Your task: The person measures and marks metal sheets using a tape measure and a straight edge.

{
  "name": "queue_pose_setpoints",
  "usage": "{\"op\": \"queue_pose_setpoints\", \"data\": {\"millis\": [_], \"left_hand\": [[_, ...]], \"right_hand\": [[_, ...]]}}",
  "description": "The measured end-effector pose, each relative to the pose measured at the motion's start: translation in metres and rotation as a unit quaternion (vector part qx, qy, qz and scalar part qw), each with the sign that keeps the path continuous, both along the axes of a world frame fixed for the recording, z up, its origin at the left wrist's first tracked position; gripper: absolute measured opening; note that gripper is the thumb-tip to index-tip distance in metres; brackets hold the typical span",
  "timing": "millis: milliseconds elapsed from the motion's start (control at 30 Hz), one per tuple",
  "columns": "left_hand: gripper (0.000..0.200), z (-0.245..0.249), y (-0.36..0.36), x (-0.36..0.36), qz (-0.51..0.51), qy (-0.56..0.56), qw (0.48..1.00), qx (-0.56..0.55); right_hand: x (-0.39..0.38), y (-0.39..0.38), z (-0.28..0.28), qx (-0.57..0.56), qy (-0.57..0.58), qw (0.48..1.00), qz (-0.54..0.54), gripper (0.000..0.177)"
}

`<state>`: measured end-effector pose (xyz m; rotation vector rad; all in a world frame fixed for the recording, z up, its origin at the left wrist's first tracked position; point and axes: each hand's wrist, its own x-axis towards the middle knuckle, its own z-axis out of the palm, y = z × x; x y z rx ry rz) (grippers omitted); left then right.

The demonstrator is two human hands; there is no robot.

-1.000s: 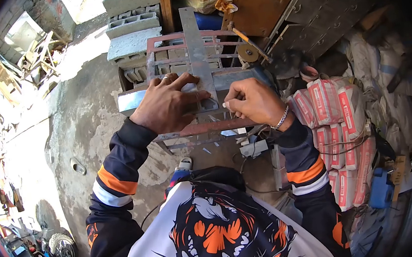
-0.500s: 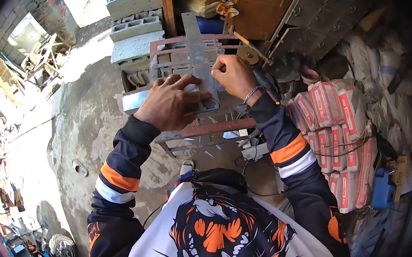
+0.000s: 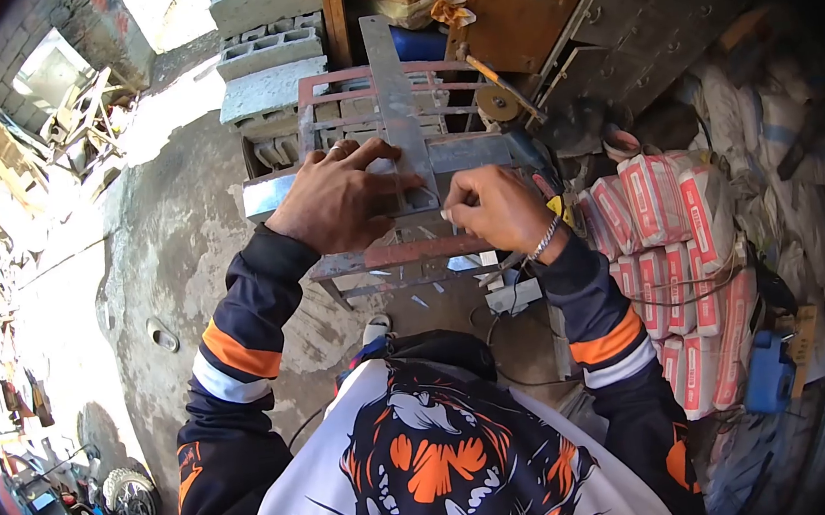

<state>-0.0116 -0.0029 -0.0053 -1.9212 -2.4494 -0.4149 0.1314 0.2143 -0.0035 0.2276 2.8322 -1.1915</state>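
A flat steel square point(image 3: 400, 108) lies across a rectangular metal tube point(image 3: 470, 154), its long blade pointing away from me. My left hand point(image 3: 334, 200) holds the square down on the tube, fingers bent over it and the thumb at the near edge. Just right of the square's near corner is my right hand point(image 3: 503, 210), with thumb and forefinger pinched together. A small pale tip shows at those fingers, too small to name. Beneath the tube stands a reddish metal frame point(image 3: 402, 255).
An angle grinder point(image 3: 499, 105) and a hammer point(image 3: 492, 73) lie at the frame's far right. Concrete blocks point(image 3: 270, 46) are stacked behind. Red-and-white bags point(image 3: 653, 202) are piled on the right. A cable point(image 3: 526, 382) and metal offcuts point(image 3: 419, 300) lie on the floor.
My right hand has moved toward me, from beside the blade to the square's near corner, still pinched. My left hand stays on the square.
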Motion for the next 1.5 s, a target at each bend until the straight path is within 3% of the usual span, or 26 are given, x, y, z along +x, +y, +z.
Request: {"op": "queue_pose_setpoints", "data": {"millis": [200, 267, 333, 367, 400, 467, 500, 700, 767, 800, 867, 1000, 1167, 1333, 1400, 1500], "left_hand": [[0.061, 0.003, 0.000, 0.000, -0.008, 0.003, 1.000, 0.000], [0.063, 0.002, 0.000, 0.001, -0.005, 0.017, 1.000, -0.005], [0.062, 0.003, 0.000, 0.001, -0.001, 0.013, 1.000, -0.013], [0.062, 0.002, 0.000, 0.001, 0.005, 0.003, 1.000, -0.020], [0.062, 0.001, -0.001, 0.002, 0.006, 0.006, 1.000, -0.021], [0.063, -0.001, -0.002, 0.002, 0.005, 0.005, 1.000, -0.007], [0.063, -0.001, -0.002, 0.001, 0.005, 0.007, 1.000, -0.009], [0.078, -0.017, -0.008, -0.015, -0.025, -0.048, 0.998, 0.015], [0.096, -0.021, -0.012, -0.019, -0.014, -0.212, 0.967, 0.142], [0.096, -0.022, -0.013, -0.022, -0.009, -0.212, 0.966, 0.145], [0.098, -0.025, -0.013, -0.026, -0.017, -0.336, 0.927, 0.168], [0.101, -0.023, -0.016, -0.025, -0.025, -0.360, 0.911, 0.198], [0.100, -0.031, -0.020, -0.028, -0.041, -0.429, 0.869, 0.242], [0.116, -0.032, -0.027, -0.044, -0.096, -0.459, 0.862, 0.192], [0.125, -0.023, -0.030, -0.039, -0.078, -0.419, 0.896, 0.123], [0.120, -0.023, -0.030, -0.030, -0.046, -0.366, 0.922, 0.115]], "right_hand": [[0.038, 0.006, -0.012, -0.152, 0.097, 0.980, -0.088, 0.015], [0.039, 0.001, -0.028, -0.176, 0.075, 0.976, -0.100, 0.019], [0.033, -0.007, -0.054, -0.371, 0.019, 0.918, -0.138, 0.019], [0.029, -0.013, -0.066, -0.468, 0.042, 0.872, -0.139, 0.019], [0.025, -0.020, -0.064, -0.469, 0.045, 0.871, -0.137, 0.019], [0.013, -0.036, -0.057, -0.571, 0.027, 0.804, -0.162, 0.031], [0.005, -0.041, -0.064, -0.543, 0.026, 0.826, -0.150, 0.040], [-0.006, -0.050, -0.077, -0.550, 0.095, 0.812, -0.172, 0.032], [0.010, -0.040, -0.077, -0.569, 0.084, 0.799, -0.178, 0.020], [0.023, -0.034, -0.076, -0.576, 0.092, 0.793, -0.178, 0.017], [0.054, -0.019, -0.070, -0.594, 0.101, 0.774, -0.193, 0.018], [0.107, 0.008, -0.039, -0.539, 0.163, 0.796, -0.223, 0.020], [0.115, 0.012, -0.021, -0.448, 0.191, 0.840, -0.238, 0.023], [0.049, -0.025, -0.007, -0.408, 0.167, 0.879, -0.185, 0.033], [0.014, -0.041, -0.006, -0.342, 0.177, 0.909, -0.158, 0.039], [-0.030, -0.050, -0.018, -0.328, 0.194, 0.908, -0.177, 0.041]]}}
